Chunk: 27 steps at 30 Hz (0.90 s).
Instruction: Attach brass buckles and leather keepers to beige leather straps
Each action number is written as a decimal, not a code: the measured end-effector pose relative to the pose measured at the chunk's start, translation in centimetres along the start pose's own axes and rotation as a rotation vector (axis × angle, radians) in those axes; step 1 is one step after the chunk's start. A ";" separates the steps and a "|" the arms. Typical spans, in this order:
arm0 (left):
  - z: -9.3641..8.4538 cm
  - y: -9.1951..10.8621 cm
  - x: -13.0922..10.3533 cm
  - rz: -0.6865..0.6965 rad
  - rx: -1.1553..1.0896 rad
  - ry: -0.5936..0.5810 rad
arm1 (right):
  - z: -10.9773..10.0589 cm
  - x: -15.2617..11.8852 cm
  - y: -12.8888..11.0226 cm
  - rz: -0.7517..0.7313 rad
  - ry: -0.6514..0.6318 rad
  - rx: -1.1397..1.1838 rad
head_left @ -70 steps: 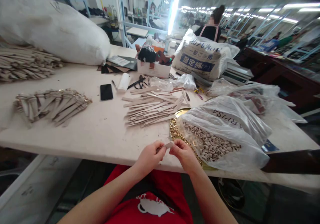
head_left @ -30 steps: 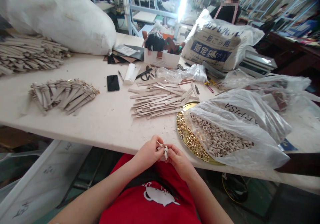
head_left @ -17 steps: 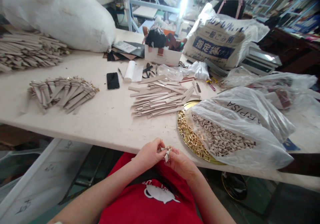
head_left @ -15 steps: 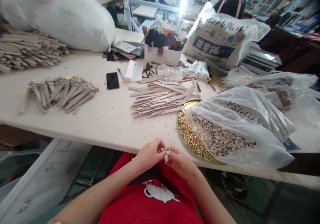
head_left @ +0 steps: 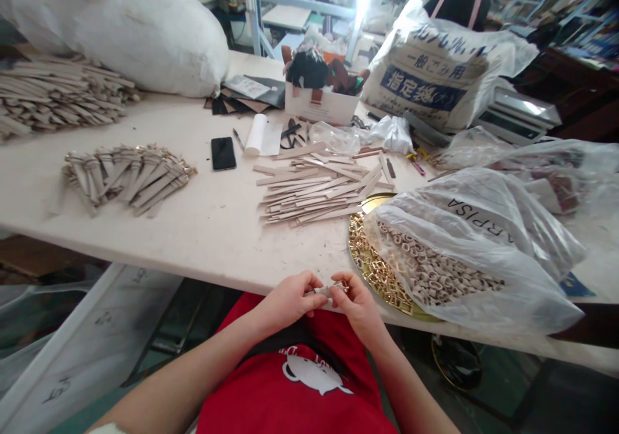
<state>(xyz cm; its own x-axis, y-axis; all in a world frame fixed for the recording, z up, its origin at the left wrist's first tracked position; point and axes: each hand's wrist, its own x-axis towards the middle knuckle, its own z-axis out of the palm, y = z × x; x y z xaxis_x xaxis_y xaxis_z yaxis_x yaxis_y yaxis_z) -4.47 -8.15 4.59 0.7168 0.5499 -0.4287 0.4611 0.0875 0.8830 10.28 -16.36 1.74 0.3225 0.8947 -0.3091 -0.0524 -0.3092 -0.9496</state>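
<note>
My left hand pinches a short pale grey strap at the table's front edge. At its other end my right hand has thumb and fingers closed on the strap, where a bit of gold metal, seemingly a buckle, shows between the fingertips. Right of my hands, a gold tray holds many small gold buckles. A clear plastic bag full of pale grey loops lies partly over the tray. Flat grey strips are heaped just beyond my hands.
Straps with gold buckles lie fanned at the left, near a black phone. Behind are a big stack of strips, a white sack, a white box and a printed bag. Another person is beyond.
My right hand has turned and risen slightly, and the strap now stretches flatter between both hands. The view has shifted a little, moving the table's contents to the right.
</note>
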 end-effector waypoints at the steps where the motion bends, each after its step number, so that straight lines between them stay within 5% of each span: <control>1: 0.0 0.0 0.0 -0.007 -0.001 -0.023 | -0.1 0.0 0.1 -0.006 -0.011 -0.044; 6: -0.5 -0.8 0.1 -0.035 -0.072 -0.130 | 0.0 -0.4 0.9 -0.067 0.036 -0.140; 15: -0.5 -1.9 0.0 -0.070 -0.121 -0.105 | -0.1 -0.8 0.9 -0.195 -0.053 -0.328; 23: 0.5 -2.2 0.1 -0.086 -0.125 -0.136 | -0.7 -1.2 1.4 -0.129 -0.190 -0.330; 27: -0.1 -2.9 0.1 -0.089 -0.193 -0.183 | -0.5 -1.3 1.8 -0.070 -0.147 -0.243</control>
<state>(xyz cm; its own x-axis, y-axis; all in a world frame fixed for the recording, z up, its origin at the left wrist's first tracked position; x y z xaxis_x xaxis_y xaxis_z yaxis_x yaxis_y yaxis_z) -5.83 -8.30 1.98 0.7688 0.3749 -0.5180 0.4308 0.2950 0.8529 10.22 -18.27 0.52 0.1759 0.9483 -0.2640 0.1987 -0.2969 -0.9340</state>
